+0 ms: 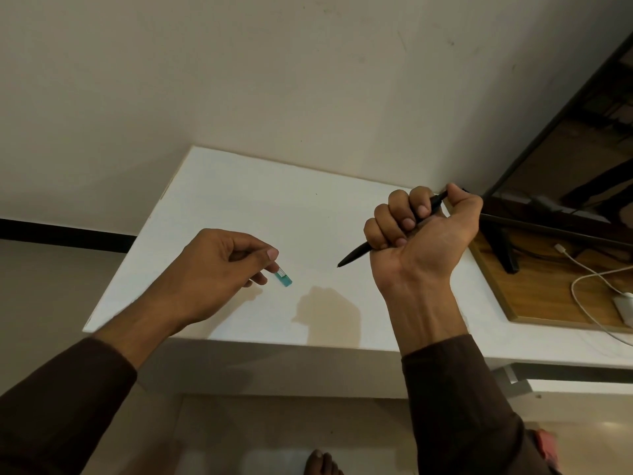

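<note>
Two grips over white table (239,186): left hand (219,272) pinches teal piece (283,278), right hand (421,234) fists black pen (356,256); our fingertip-only pinch may slip.

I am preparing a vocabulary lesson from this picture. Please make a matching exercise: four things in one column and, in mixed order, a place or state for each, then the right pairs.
Things
1. black pen
2. teal piece
3. monitor
4. white cable

Places or states
A. lies loose on the wooden board
B. pinched at the fingertips of the left grip
C. clenched in the fist of the right grip
D. stands at the right, screen dark

Pairs: 1-C, 2-B, 3-D, 4-A
</note>
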Motion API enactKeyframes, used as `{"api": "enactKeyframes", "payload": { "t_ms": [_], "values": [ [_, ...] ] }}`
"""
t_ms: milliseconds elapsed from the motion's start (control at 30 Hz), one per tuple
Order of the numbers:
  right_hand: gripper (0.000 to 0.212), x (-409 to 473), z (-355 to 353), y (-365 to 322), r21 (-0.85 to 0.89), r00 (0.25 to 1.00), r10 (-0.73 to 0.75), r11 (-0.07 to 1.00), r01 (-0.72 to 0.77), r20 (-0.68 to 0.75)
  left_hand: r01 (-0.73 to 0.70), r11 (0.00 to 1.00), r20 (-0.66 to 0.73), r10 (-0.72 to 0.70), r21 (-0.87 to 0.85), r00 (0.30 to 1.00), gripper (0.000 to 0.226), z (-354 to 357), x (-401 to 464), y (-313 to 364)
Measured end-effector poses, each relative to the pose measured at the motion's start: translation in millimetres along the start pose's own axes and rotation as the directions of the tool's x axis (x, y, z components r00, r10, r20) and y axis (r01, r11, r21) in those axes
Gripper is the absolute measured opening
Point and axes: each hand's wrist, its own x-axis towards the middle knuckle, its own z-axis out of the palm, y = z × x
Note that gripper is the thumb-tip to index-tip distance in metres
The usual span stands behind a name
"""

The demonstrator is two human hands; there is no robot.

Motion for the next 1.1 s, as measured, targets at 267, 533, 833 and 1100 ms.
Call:
{"api": "enactKeyframes", "payload": {
  "t_ms": [267, 533, 833, 1100],
  "values": [
    [0.039, 0.8, -0.5, -0.8, -0.027, 1.000, -0.026, 0.999, 0.026, 0.006, -0.004, 1.000, 0.004, 0.004, 0.002, 1.000, 0.016, -0.4, -0.3, 0.1],
    [0.039, 1.1, -1.0, -0.6, -0.022, 0.999, -0.032, 0.999, 0.032, -0.001, -0.012, 1.000, 0.005, 0.012, 0.006, 1.000, 0.016, -0.9, 0.1, -0.5],
    [0.042, 0.9, -0.9, -1.3, 0.020, 0.998, -0.054, 0.998, 0.055, -0.033, -0.003, 1.000, 0.012, 0.003, -0.003, 1.000, 0.016, -0.6, 0.4, -1.6],
    [0.042, 0.1, -0.8, -2.4, 0.019, 0.997, -0.059, 0.998, 0.060, -0.054, -0.004, 1.000, 0.016, 0.004, 0.002, 1.000, 0.016, -0.4, 0.3, -1.8]
  ]
}}
